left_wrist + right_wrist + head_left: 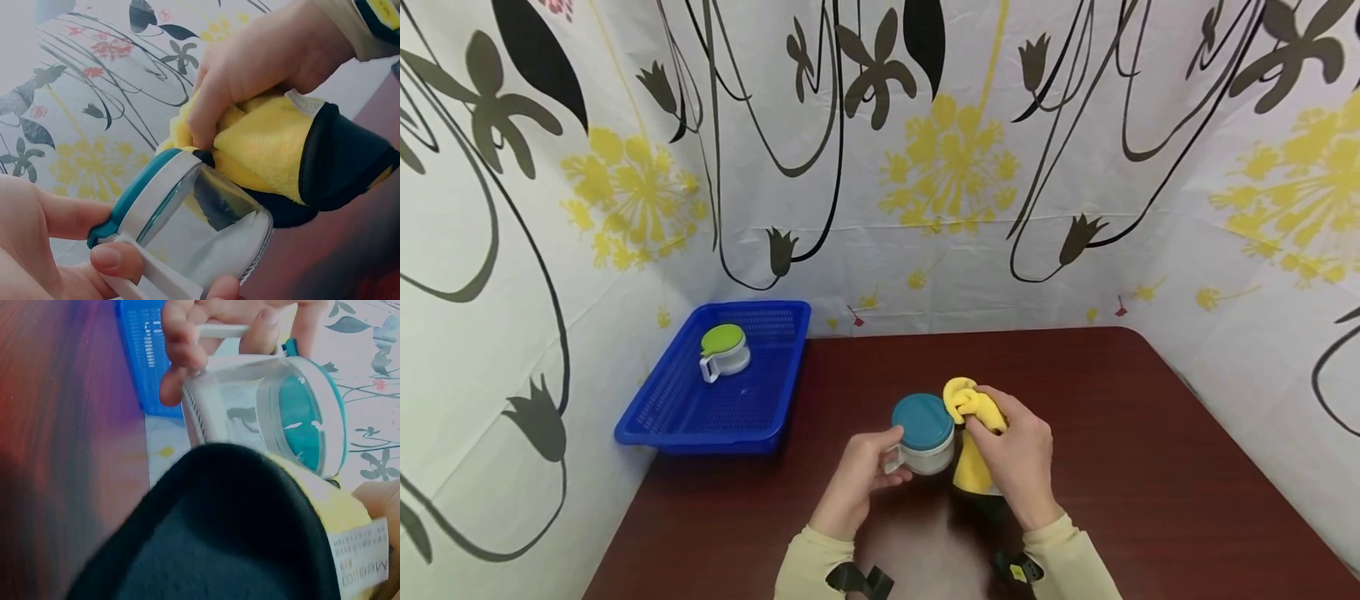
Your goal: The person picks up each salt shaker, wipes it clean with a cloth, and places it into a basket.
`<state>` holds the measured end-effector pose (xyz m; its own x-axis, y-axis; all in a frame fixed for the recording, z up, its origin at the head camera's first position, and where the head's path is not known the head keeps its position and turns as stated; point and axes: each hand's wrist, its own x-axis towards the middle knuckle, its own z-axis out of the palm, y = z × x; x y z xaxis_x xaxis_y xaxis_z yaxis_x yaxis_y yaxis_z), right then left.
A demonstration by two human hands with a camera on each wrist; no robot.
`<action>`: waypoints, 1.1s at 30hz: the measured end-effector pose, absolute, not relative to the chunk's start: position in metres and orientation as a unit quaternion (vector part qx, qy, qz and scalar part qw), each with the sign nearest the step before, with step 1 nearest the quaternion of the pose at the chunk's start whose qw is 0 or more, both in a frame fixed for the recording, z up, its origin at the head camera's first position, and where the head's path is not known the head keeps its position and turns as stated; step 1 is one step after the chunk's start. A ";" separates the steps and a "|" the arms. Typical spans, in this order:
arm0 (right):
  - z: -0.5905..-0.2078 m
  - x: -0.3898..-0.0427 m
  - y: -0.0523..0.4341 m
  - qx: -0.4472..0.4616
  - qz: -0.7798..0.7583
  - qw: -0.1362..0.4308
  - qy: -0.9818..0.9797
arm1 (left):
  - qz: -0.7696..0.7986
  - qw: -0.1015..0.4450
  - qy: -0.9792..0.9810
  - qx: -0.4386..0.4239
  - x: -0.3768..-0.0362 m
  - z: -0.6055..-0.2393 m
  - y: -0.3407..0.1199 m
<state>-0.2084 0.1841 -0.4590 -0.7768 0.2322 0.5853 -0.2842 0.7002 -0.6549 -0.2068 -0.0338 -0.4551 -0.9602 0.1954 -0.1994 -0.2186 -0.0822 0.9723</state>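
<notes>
Two hands are busy. The left hand (pixel 859 477) grips the white handle of the clear teal-lidded jar (pixel 923 435). The right hand (pixel 1017 454) squeezes a soft yellow cloth (pixel 972 467) against it.

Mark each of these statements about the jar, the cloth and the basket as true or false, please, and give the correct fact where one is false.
1. The left hand grips the handle of the teal-lidded jar. True.
2. The right hand holds a red sponge. False: it holds a yellow cloth with a dark edge.
3. The blue basket holds a jar with a green lid. True.
4. The blue basket stands to the right of the hands. False: it stands to their left, at the table's edge.
5. The teal lid is off the jar. False: it is on.
</notes>
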 end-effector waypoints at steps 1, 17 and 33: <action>-0.459 -0.207 0.183 0.017 0.396 0.328 -0.857 | 0.735 0.132 0.665 -0.013 -0.206 -0.455 -0.034; -0.455 -0.205 0.170 0.037 0.406 0.370 -0.835 | 0.745 0.099 0.660 -0.009 -0.200 -0.443 -0.033; -0.469 -0.206 0.170 0.021 0.359 0.318 -0.877 | 0.724 0.065 0.687 0.005 -0.197 -0.439 -0.041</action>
<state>-0.2064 0.1698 -0.4693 -0.7968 0.1908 0.5733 -0.2655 0.7417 -0.6159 -0.1974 -0.0408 -0.4394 -0.9916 0.1006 -0.0819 -0.0871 -0.0486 0.9950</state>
